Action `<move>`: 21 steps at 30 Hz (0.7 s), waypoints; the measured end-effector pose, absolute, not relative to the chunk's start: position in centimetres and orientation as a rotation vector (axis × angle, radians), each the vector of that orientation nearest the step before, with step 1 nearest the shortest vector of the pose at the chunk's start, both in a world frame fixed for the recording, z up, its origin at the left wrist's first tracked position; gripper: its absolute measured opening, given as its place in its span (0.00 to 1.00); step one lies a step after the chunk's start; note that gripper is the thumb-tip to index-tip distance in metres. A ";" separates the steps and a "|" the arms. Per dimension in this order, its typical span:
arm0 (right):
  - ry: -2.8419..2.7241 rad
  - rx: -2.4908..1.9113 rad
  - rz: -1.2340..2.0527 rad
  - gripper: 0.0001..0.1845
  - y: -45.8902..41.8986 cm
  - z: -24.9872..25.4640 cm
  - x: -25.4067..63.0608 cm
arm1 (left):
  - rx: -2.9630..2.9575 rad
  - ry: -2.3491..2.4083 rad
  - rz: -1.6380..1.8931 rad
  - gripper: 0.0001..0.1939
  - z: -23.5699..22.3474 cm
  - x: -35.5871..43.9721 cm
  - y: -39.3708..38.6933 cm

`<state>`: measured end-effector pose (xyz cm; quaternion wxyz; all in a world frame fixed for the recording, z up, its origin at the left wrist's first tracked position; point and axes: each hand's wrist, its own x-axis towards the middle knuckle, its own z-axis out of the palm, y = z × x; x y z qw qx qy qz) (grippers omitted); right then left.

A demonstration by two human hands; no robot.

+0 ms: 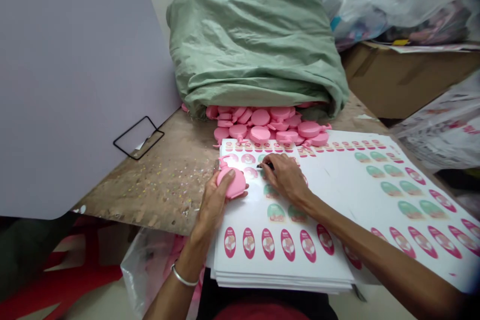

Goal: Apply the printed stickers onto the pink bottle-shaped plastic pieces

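My left hand [210, 205] is closed around a flat, round pink plastic case [231, 183], thumb across its face. A small pink tab sticks up from the case's far end. Held over the left edge of a stack of printed sticker sheets [240, 217], the case has its smooth side up. My right hand [285, 176] rests on the top sheet, fingers pinched on a thin dark tool [261, 165] with a pale pointed tip; its kind is unclear. The tip is near round pink stickers [248, 159]. Green stickers [276, 211] and oval magenta ones [268, 244] lie nearer me.
Many pink cases [260, 118] spill from a large green cloth sack [255, 35] behind the sheets. A black wire frame [138, 159] lies left on the wooden table [161, 185]. A cardboard box [416, 75] stands at right; a plastic bag [140, 265] is below the table edge.
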<state>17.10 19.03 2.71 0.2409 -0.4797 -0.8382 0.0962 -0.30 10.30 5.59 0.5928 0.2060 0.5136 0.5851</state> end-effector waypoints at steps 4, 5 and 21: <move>-2.324 -1.269 0.200 0.09 19.2 1.7 17.1 | 0.536 1.220 1.314 0.21 4.1 0.2 11.4; -2.324 -1.253 0.191 0.10 19.2 1.5 17.1 | 0.553 1.230 1.305 0.22 3.8 0.3 11.5; -2.097 -1.146 0.375 0.10 19.1 2.2 16.9 | 0.527 1.254 1.337 0.22 3.5 0.3 11.3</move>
